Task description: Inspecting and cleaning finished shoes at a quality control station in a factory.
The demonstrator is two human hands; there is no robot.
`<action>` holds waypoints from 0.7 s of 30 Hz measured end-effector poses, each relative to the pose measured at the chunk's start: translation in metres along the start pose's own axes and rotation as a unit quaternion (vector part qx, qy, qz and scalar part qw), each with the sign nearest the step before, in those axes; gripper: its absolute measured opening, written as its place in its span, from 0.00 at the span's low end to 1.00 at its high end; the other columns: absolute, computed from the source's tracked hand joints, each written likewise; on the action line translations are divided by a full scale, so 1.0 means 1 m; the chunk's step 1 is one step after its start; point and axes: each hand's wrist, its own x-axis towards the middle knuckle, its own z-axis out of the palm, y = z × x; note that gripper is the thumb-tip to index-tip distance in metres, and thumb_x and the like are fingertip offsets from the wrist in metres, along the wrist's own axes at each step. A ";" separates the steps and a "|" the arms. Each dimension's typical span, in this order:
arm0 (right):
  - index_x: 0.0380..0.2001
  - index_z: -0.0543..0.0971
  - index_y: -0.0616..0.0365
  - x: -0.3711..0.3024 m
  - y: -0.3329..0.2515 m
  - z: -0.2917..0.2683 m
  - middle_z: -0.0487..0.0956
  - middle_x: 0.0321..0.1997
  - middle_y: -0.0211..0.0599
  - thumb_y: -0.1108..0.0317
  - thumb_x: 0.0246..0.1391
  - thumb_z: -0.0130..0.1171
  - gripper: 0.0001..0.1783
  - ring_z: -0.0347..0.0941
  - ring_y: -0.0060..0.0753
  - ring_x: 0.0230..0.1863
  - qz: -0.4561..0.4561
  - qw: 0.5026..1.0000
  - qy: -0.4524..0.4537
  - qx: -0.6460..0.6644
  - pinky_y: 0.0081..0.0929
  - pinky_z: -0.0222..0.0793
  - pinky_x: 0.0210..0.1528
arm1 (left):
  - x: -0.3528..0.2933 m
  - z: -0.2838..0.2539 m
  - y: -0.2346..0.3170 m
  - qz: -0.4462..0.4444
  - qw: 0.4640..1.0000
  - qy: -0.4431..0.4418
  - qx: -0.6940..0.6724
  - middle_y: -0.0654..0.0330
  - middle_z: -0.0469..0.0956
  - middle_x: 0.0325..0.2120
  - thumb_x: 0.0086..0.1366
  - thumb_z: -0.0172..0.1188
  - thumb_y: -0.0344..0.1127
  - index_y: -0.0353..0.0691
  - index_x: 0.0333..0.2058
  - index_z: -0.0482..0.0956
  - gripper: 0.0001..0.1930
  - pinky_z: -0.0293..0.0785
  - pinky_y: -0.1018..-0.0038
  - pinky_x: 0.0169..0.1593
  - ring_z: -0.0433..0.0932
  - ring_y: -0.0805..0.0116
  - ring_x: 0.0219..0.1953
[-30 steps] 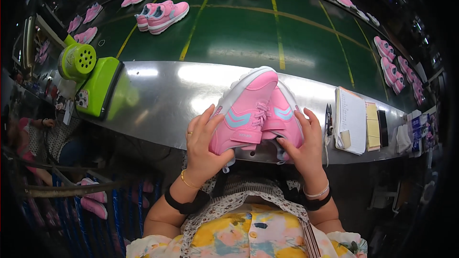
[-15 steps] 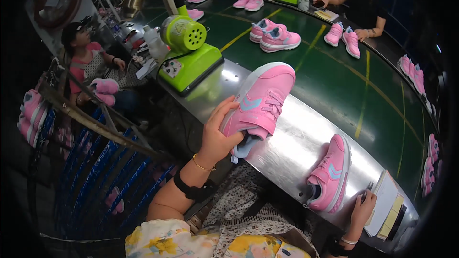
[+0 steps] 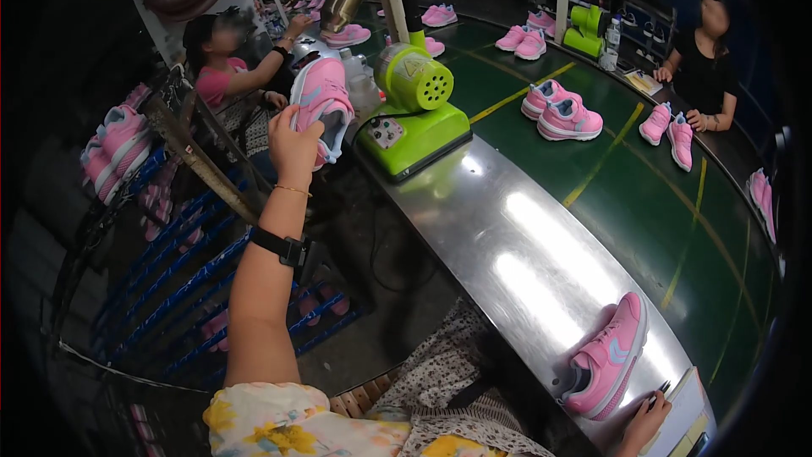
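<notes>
My left hand is raised at the far left with its fingers wrapped round the heel part of a pink sneaker. That sneaker is held clear of the steel table edge, beside a lime-green blower machine. Its pale blue lining shows. A second pink sneaker with light blue chevrons rests on the steel worktop, near the lower right. Just beyond its heel, my right hand is closed round a dark pen at the edge of a white notepad.
A green conveyor belt with yellow lines carries several pairs of pink sneakers. One person sits at the left with an arm raised; another sits across the belt. A rack with blue-wrapped bars stands at my left.
My left hand has carried its sneaker from above the worktop to the left, past the table edge. The view has swung left. My right hand stays by the notepad.
</notes>
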 end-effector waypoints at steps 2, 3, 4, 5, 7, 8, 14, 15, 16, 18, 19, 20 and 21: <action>0.47 0.70 0.63 0.001 -0.001 0.001 0.66 0.44 0.45 0.78 0.51 0.51 0.18 0.67 0.47 0.45 -0.002 1.000 0.002 -0.001 0.34 0.63 0.49 | 0.013 0.001 -0.003 0.002 1.000 -0.001 0.030 0.57 0.71 0.47 0.41 0.62 0.40 0.43 0.43 0.77 0.25 0.66 0.67 0.53 0.70 0.57 0.50; 0.47 0.70 0.63 0.000 -0.002 0.000 0.66 0.43 0.45 0.78 0.50 0.51 0.18 0.67 0.48 0.45 0.003 1.000 -0.001 0.003 0.34 0.63 0.48 | 0.016 0.003 -0.003 0.000 1.000 0.000 0.029 0.57 0.71 0.47 0.41 0.62 0.40 0.43 0.43 0.77 0.25 0.66 0.67 0.53 0.70 0.57 0.50; 0.47 0.70 0.63 0.000 -0.004 -0.001 0.66 0.43 0.45 0.78 0.50 0.52 0.18 0.67 0.48 0.45 0.008 1.000 -0.004 0.007 0.34 0.63 0.48 | 0.021 0.003 -0.002 0.008 0.999 0.001 0.044 0.58 0.71 0.47 0.41 0.62 0.41 0.44 0.43 0.77 0.26 0.67 0.66 0.53 0.70 0.57 0.50; 0.47 0.70 0.63 0.000 -0.006 -0.002 0.66 0.43 0.45 0.78 0.50 0.52 0.18 0.67 0.48 0.45 0.007 1.000 -0.002 0.008 0.34 0.63 0.48 | 0.026 0.004 0.000 0.017 0.998 0.002 0.058 0.58 0.71 0.47 0.41 0.62 0.42 0.45 0.43 0.77 0.26 0.67 0.66 0.53 0.70 0.57 0.50; 0.49 0.70 0.63 0.001 -0.020 -0.010 0.68 0.45 0.45 0.79 0.53 0.48 0.18 0.68 0.44 0.46 0.007 0.999 -0.036 -0.017 0.33 0.63 0.49 | 0.037 0.006 -0.008 0.021 0.997 0.007 0.076 0.58 0.71 0.47 0.41 0.62 0.43 0.46 0.43 0.77 0.26 0.67 0.65 0.53 0.71 0.57 0.50; 0.49 0.70 0.63 0.000 -0.028 -0.016 0.68 0.45 0.45 0.79 0.53 0.48 0.18 0.68 0.44 0.46 0.003 0.999 -0.035 -0.015 0.33 0.63 0.49 | 0.041 0.005 -0.012 0.026 0.995 0.011 0.095 0.57 0.72 0.47 0.41 0.62 0.44 0.46 0.43 0.77 0.26 0.67 0.64 0.53 0.71 0.57 0.50; 0.46 0.74 0.69 -0.008 -0.070 -0.051 0.73 0.44 0.61 0.71 0.55 0.50 0.16 0.70 0.55 0.44 0.018 0.996 -0.075 -0.036 0.38 0.65 0.48 | 0.040 0.011 -0.005 0.031 0.991 -0.001 0.128 0.58 0.72 0.47 0.41 0.62 0.45 0.47 0.43 0.77 0.26 0.67 0.64 0.52 0.70 0.57 0.51; 0.47 0.73 0.68 -0.008 -0.070 -0.052 0.73 0.45 0.61 0.70 0.56 0.51 0.17 0.69 0.56 0.45 0.015 0.996 -0.077 -0.042 0.39 0.65 0.49 | 0.039 0.011 -0.003 0.032 0.991 -0.001 0.128 0.58 0.72 0.47 0.41 0.62 0.45 0.47 0.43 0.77 0.26 0.67 0.64 0.52 0.70 0.57 0.51; 0.48 0.72 0.68 -0.009 -0.069 -0.053 0.72 0.45 0.61 0.69 0.56 0.51 0.18 0.69 0.57 0.45 0.010 0.996 -0.080 -0.050 0.40 0.64 0.50 | 0.037 0.010 0.000 0.028 0.991 0.000 0.128 0.57 0.72 0.47 0.41 0.62 0.45 0.47 0.43 0.77 0.26 0.67 0.63 0.53 0.70 0.57 0.51; 0.48 0.72 0.67 -0.012 -0.058 -0.053 0.72 0.46 0.61 0.68 0.56 0.51 0.19 0.69 0.56 0.46 0.024 0.997 -0.069 -0.038 0.40 0.64 0.51 | 0.031 0.013 0.005 0.025 0.992 -0.007 0.124 0.57 0.72 0.47 0.41 0.62 0.45 0.47 0.42 0.77 0.25 0.67 0.63 0.53 0.70 0.57 0.51; 0.49 0.73 0.66 -0.013 -0.050 -0.049 0.73 0.46 0.61 0.67 0.56 0.51 0.19 0.69 0.55 0.46 0.033 0.997 -0.059 -0.023 0.41 0.63 0.51 | 0.025 0.012 0.007 0.055 0.991 -0.030 0.114 0.57 0.72 0.46 0.40 0.62 0.44 0.46 0.43 0.77 0.26 0.67 0.64 0.53 0.71 0.59 0.51; 0.51 0.71 0.64 -0.003 0.000 -0.016 0.72 0.47 0.53 0.73 0.56 0.47 0.18 0.69 0.47 0.47 0.007 0.999 0.015 0.044 0.35 0.63 0.52 | 0.017 0.011 0.004 0.080 0.990 -0.056 0.100 0.56 0.72 0.46 0.40 0.63 0.42 0.45 0.43 0.77 0.26 0.67 0.65 0.53 0.71 0.60 0.50; 0.52 0.69 0.62 0.000 0.055 0.013 0.71 0.48 0.44 0.79 0.56 0.43 0.19 0.69 0.40 0.48 -0.014 0.990 0.087 0.109 0.30 0.63 0.52 | 0.006 0.006 0.011 0.082 0.990 -0.067 0.093 0.56 0.72 0.46 0.40 0.63 0.42 0.45 0.43 0.77 0.26 0.67 0.65 0.53 0.71 0.60 0.50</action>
